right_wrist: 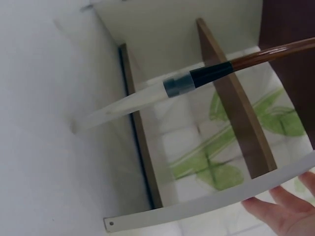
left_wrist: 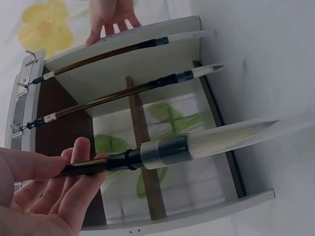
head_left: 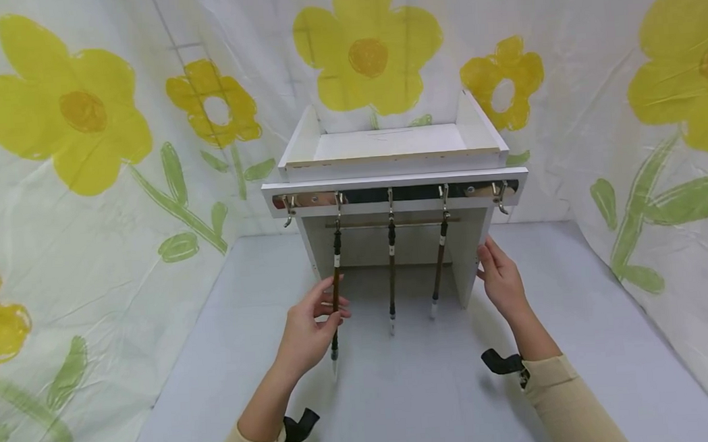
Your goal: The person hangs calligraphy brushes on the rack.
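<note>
My left hand [head_left: 306, 335] pinches the dark brown handle of a calligraphy brush [left_wrist: 170, 150] between thumb and fingers. The brush hangs tip down from a hook on a white shelf unit [head_left: 394, 185], and its pale bristles carry a clear cover. Two more calligraphy brushes, a middle brush [head_left: 392, 273] and a right-hand brush [head_left: 438, 266], hang from neighbouring hooks. Over at the unit's right side panel [right_wrist: 216, 202], my right hand [head_left: 504, 283] rests its fingertips against the outer face, with the fingers fairly straight.
A shiny hook rail [head_left: 365, 196] runs across the unit's front, and its two outermost hooks carry no brush. An open-topped white tray section [head_left: 392, 141] forms the top. Brown crossbars [right_wrist: 236, 108] span the back. The unit stands on a pale tabletop [head_left: 396, 408] before a flower-printed curtain [head_left: 136, 45].
</note>
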Available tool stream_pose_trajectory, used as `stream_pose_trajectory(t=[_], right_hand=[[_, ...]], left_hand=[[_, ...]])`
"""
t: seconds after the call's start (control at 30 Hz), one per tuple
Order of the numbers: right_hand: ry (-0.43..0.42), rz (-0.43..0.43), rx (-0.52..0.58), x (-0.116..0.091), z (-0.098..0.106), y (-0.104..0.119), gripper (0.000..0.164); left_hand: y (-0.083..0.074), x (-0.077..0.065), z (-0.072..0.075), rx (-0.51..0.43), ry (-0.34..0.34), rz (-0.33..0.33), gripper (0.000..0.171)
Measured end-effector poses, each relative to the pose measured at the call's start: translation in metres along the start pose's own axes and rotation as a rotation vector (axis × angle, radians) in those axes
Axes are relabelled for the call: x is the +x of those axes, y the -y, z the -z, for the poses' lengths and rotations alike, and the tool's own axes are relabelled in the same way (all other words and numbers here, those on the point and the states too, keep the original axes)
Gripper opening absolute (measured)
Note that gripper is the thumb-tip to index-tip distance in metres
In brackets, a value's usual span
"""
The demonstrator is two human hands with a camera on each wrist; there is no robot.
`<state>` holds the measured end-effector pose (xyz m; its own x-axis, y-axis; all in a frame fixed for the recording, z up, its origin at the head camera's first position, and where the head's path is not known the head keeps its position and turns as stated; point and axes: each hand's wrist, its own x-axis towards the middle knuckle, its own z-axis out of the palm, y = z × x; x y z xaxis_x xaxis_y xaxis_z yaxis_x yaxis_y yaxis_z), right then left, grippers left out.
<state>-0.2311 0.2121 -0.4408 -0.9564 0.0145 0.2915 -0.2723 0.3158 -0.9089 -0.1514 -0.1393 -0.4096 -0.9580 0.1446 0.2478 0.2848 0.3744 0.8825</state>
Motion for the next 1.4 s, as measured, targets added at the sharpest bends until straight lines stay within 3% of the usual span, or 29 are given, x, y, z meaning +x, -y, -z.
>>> stream_pose_trajectory(t=[0.93, 1.17, 1.4], right_hand=[[0.003, -0.027, -0.010, 0.001, 0.000, 0.000, 0.054], [0.006, -0.023, -0.017, 0.001, 0.000, 0.000, 0.054], [0.002, -0.007, -0.011, 0.000, -0.001, 0.000, 0.053]], left_hand=[[0.004, 0.015, 0.000, 0.012, 0.008, 0.006, 0.063], [0.021, 0.021, -0.005, 0.004, -0.015, -0.007, 0.062], [0.048, 0.036, -0.015, 0.057, -0.066, -0.123, 0.046]])
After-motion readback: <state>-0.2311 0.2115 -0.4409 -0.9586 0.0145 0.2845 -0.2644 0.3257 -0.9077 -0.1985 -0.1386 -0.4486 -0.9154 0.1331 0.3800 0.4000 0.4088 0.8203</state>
